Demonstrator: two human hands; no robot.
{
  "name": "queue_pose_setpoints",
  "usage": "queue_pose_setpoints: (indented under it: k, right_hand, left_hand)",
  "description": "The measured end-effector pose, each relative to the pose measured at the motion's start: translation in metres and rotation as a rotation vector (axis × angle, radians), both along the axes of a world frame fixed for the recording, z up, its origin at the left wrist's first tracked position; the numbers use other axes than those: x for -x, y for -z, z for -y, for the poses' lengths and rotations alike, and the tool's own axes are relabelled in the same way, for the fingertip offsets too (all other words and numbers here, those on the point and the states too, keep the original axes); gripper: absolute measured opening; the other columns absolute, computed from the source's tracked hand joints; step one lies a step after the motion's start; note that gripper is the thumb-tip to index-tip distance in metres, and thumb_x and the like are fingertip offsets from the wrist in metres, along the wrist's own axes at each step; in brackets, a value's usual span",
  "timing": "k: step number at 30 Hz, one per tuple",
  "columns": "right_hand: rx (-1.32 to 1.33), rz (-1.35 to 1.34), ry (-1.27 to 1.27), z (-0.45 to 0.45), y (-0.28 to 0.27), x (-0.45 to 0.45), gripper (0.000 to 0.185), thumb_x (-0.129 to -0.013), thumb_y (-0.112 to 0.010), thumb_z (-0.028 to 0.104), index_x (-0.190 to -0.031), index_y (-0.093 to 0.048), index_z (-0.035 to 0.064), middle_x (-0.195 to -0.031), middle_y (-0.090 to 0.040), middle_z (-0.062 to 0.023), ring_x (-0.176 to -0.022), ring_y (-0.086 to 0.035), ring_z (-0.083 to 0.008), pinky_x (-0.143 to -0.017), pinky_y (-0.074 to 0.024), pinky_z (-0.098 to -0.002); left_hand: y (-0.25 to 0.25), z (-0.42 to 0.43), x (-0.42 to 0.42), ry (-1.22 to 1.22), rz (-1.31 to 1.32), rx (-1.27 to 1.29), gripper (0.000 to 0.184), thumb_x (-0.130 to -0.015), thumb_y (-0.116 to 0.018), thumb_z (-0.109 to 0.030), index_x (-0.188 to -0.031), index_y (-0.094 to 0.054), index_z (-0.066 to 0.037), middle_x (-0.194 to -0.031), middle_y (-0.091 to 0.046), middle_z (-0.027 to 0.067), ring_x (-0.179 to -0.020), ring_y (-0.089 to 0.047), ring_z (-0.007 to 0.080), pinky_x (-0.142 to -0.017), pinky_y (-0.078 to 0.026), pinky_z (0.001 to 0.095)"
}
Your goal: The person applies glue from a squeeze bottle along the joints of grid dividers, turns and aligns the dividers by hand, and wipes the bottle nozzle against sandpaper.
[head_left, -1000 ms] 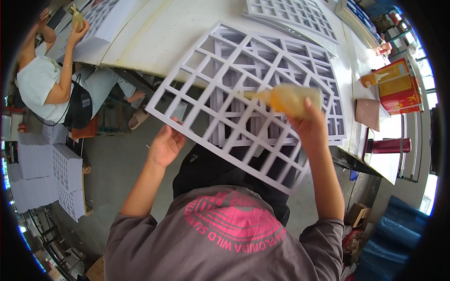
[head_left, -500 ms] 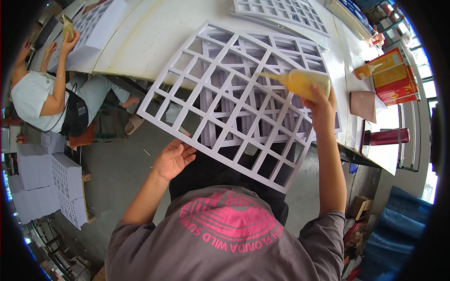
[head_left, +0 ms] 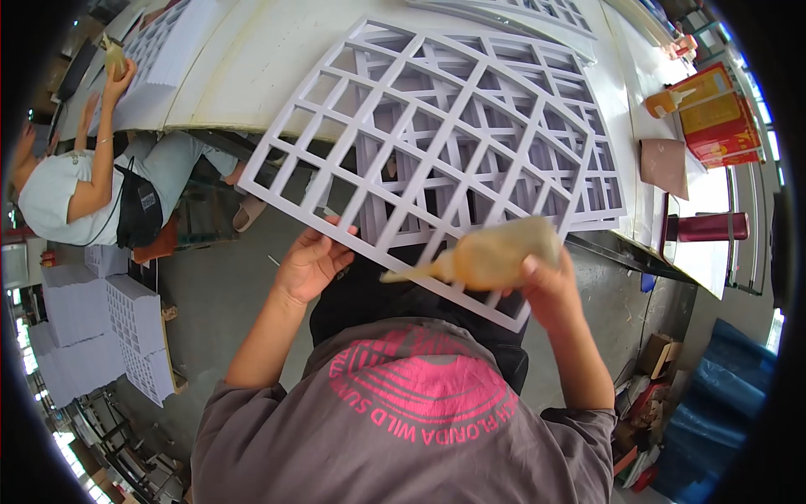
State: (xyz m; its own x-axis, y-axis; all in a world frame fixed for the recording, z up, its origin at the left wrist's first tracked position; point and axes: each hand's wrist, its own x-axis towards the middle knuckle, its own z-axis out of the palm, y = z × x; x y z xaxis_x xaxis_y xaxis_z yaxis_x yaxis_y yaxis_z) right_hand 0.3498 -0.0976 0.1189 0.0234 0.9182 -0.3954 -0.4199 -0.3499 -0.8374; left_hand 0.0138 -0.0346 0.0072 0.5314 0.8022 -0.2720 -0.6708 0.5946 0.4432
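A white lattice panel lies tilted across the table's near edge, its front corner jutting out over my lap. Under it several similar lattice panels lie stacked at differing angles. My left hand is closed at the panel's near edge, some fingertips hidden beneath it. In my right hand is a squeeze bottle of yellowish liquid, slightly blurred. The bottle lies nearly level above the panel's near edge, its long nozzle pointing left; whether the tip touches anything I cannot tell.
At the left, a co-worker sits holding another squeeze bottle beside stacked lattice panels. More panel stacks stand on the floor at left. An orange bottle and a red-yellow box are on the right.
My right hand has brought the bottle down toward me, from over the panel's middle to its near edge. My left hand stays at the edge. The view has shifted slightly.
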Motion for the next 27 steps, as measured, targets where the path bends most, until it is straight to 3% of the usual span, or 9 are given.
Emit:
queue_pose_setpoints:
  k: [2,4,8,15,23,27]
  right_hand:
    - [-0.114,0.039,0.121,-0.017,-0.001,-0.024,0.052,-0.079,-0.068,0.019,-0.119,-0.041,0.0006,-0.098,-0.057,-0.0131,-0.076,-0.062,-0.0225,-0.057,-0.051,-0.0303]
    - [-0.303,0.297,0.349,-0.039,0.0,-0.046,0.047,-0.081,-0.066,0.018,-0.117,-0.042,-0.0002,-0.095,-0.058,-0.0118,-0.073,-0.062,-0.021,-0.061,-0.0483,-0.0293]
    - [-0.364,0.429,0.585,-0.079,0.003,-0.094,0.051,-0.08,-0.07,0.021,-0.112,-0.04,-0.0037,-0.094,-0.057,-0.0144,-0.071,-0.064,-0.0204,-0.058,-0.0501,-0.0253]
    - [-0.298,0.526,0.564,-0.087,0.01,-0.114,0.044,-0.081,-0.069,0.019,-0.11,-0.043,-0.002,-0.092,-0.06,-0.0144,-0.07,-0.064,-0.0191,-0.059,-0.0504,-0.0247]
    - [-0.228,0.385,0.327,-0.005,0.0,-0.056,0.048,-0.078,-0.071,0.019,-0.111,-0.042,-0.0002,-0.087,-0.062,-0.0125,-0.06,-0.062,-0.0198,-0.053,-0.0474,-0.0249]
    - [-0.149,0.385,0.202,0.036,0.001,-0.025,0.054,-0.075,-0.074,0.021,-0.113,-0.041,0.0021,-0.096,-0.058,-0.0104,-0.08,-0.06,-0.0177,-0.07,-0.0482,-0.0271]
  left_hand:
    - [-0.004,-0.008,-0.001,-0.1,-0.046,0.01,0.032,-0.091,-0.053,-0.014,-0.123,-0.051,-0.012,-0.117,-0.059,0.0099,-0.101,-0.059,0.0186,-0.087,-0.049,0.0338]
    - [-0.008,-0.017,-0.003,-0.226,-0.086,0.064,0.032,-0.093,-0.051,-0.017,-0.124,-0.049,-0.013,-0.114,-0.06,0.0069,-0.098,-0.059,0.0161,-0.084,-0.049,0.0321]
    - [-0.009,-0.016,-0.004,-0.207,-0.073,0.103,0.031,-0.095,-0.048,-0.02,-0.126,-0.049,-0.016,-0.116,-0.059,0.0033,-0.1,-0.058,0.0145,-0.082,-0.049,0.031]
    - [-0.003,-0.008,-0.003,-0.146,-0.06,0.098,0.028,-0.094,-0.048,-0.017,-0.122,-0.052,-0.016,-0.12,-0.057,0.0011,-0.1,-0.057,0.0156,-0.081,-0.048,0.0314]
    - [0.002,-0.009,-0.006,-0.165,0.001,0.1,0.031,-0.093,-0.049,-0.015,-0.124,-0.05,-0.018,-0.122,-0.056,0.0017,-0.104,-0.057,0.0182,-0.085,-0.048,0.0355]
    - [0.004,-0.01,-0.008,-0.199,0.005,0.126,0.037,-0.093,-0.049,-0.013,-0.128,-0.046,-0.021,-0.122,-0.056,0.0014,-0.104,-0.057,0.0187,-0.086,-0.048,0.036]
